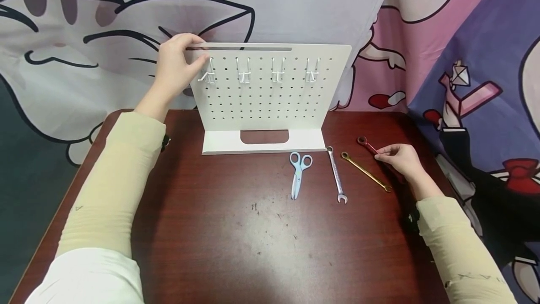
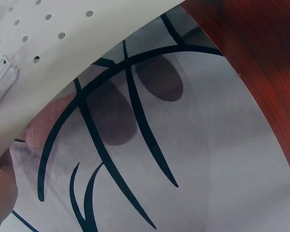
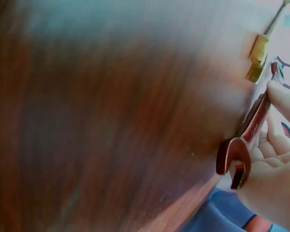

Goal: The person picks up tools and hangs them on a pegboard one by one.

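My left hand point(image 1: 177, 62) grips the upper left corner of a white pegboard point(image 1: 270, 102), thumb in front and fingers behind the edge. The board stands on its base with several clear hooks point(image 1: 277, 70) along the upper rows. Between the thumb and fingers of my right hand point(image 1: 401, 158) is a red wrench point(image 1: 369, 146), its ring end pointing toward the board. In the right wrist view the open end of the red wrench point(image 3: 241, 150) hangs below the pinch. A gold wrench point(image 1: 366, 171) lies on the table just left of that hand.
A silver wrench point(image 1: 336, 172) and light blue scissors point(image 1: 298, 175) lie in front of the board's right half. Everything rests on a dark reddish wooden table point(image 1: 236, 247). Printed cartoon cloths point(image 1: 312, 3) hang behind and to the right.
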`<state>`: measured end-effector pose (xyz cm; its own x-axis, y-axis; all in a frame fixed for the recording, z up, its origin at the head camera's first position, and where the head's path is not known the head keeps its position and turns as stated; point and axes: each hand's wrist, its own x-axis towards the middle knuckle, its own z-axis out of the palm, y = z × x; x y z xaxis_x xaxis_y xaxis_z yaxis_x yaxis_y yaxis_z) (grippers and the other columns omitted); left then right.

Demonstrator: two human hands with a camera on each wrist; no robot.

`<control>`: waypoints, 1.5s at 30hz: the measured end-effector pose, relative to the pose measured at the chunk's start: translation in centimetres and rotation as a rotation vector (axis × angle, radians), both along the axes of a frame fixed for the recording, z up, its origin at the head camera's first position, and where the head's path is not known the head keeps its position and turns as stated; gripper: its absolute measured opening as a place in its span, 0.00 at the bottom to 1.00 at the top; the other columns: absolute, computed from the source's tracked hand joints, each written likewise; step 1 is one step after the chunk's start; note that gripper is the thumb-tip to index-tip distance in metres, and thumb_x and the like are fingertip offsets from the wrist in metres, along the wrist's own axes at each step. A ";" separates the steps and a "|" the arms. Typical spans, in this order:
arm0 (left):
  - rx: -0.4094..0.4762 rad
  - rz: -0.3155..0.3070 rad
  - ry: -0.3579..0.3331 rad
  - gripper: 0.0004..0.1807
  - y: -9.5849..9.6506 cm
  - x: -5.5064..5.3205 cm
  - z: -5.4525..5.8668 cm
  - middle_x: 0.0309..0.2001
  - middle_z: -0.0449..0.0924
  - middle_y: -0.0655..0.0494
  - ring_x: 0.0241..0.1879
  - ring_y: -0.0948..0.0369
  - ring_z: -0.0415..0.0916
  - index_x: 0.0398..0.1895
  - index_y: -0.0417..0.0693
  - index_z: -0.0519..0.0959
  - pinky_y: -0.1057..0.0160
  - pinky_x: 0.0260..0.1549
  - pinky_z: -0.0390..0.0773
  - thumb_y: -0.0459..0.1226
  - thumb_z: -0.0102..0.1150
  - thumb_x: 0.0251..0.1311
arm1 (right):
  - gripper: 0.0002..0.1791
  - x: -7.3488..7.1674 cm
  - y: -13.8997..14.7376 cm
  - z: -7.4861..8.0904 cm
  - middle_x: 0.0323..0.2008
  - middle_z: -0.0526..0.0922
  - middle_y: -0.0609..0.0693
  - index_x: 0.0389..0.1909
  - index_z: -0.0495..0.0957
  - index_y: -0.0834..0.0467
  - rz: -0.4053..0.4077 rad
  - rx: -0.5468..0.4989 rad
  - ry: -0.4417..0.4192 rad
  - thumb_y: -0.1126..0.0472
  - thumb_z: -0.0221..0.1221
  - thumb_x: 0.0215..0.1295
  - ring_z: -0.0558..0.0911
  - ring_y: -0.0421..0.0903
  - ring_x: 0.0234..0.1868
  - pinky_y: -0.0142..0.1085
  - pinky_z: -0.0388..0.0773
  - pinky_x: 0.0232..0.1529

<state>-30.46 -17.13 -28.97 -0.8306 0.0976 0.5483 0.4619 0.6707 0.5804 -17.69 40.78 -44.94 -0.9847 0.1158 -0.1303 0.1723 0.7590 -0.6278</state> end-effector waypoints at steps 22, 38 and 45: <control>0.007 0.001 0.000 0.15 0.2 -0.2 0.0 0.57 0.85 0.35 0.60 0.42 0.80 0.54 0.32 0.84 0.50 0.65 0.74 0.30 0.66 0.67 | 0.21 -0.4 -4.4 4.8 0.22 0.79 0.19 0.51 0.86 0.70 -0.049 -0.128 0.166 0.56 0.71 0.68 0.73 0.32 0.30 0.27 0.71 0.27; 0.013 0.004 0.002 0.14 -0.1 -0.1 -0.2 0.56 0.85 0.35 0.60 0.43 0.81 0.54 0.32 0.84 0.50 0.65 0.74 0.30 0.66 0.67 | 0.07 -1.7 -11.7 7.8 0.25 0.85 0.28 0.42 0.91 0.57 -0.036 -0.405 0.307 0.61 0.74 0.65 0.76 0.33 0.29 0.26 0.71 0.27; 0.017 0.003 0.003 0.14 -0.1 -0.2 -0.1 0.56 0.86 0.35 0.60 0.43 0.81 0.53 0.32 0.84 0.50 0.65 0.74 0.30 0.66 0.67 | 0.04 -2.6 -13.9 8.9 0.26 0.87 0.30 0.39 0.92 0.54 -0.017 -0.504 0.331 0.64 0.74 0.64 0.78 0.34 0.33 0.27 0.73 0.31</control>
